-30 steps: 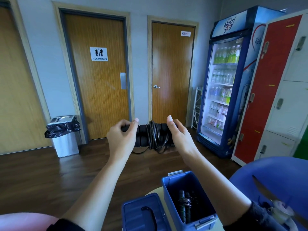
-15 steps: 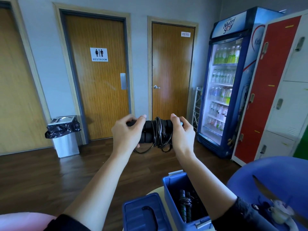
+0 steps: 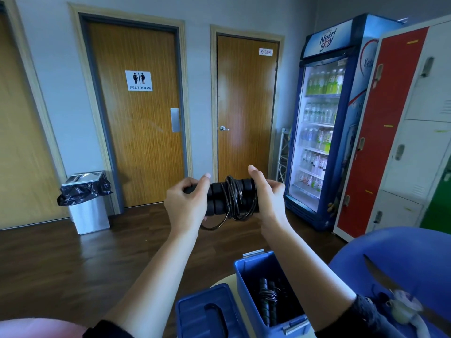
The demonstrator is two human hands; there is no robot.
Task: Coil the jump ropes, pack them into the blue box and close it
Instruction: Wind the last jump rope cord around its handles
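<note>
I hold a black jump rope (image 3: 231, 198) level in front of me, its cord wound round the two foam handles, with one loose loop hanging below. My left hand (image 3: 185, 206) grips the left ends of the handles. My right hand (image 3: 267, 197) grips the right ends, thumb up. Below, the open blue box (image 3: 246, 276) stands on a small round table, and another coiled black jump rope (image 3: 268, 301) lies inside it. The box's blue lid (image 3: 195, 313), with a black handle, lies beside it on the left.
A blue chair (image 3: 402, 259) stands at the right of the box. Behind are red and white lockers (image 3: 390, 123), a drinks fridge (image 3: 324, 123), two wooden doors (image 3: 139, 113) and a lined waste bin (image 3: 85, 198) on the dark wood floor.
Both hands have closed in on the ends of the rope bundle and lifted it a little higher. The box and lid have not moved.
</note>
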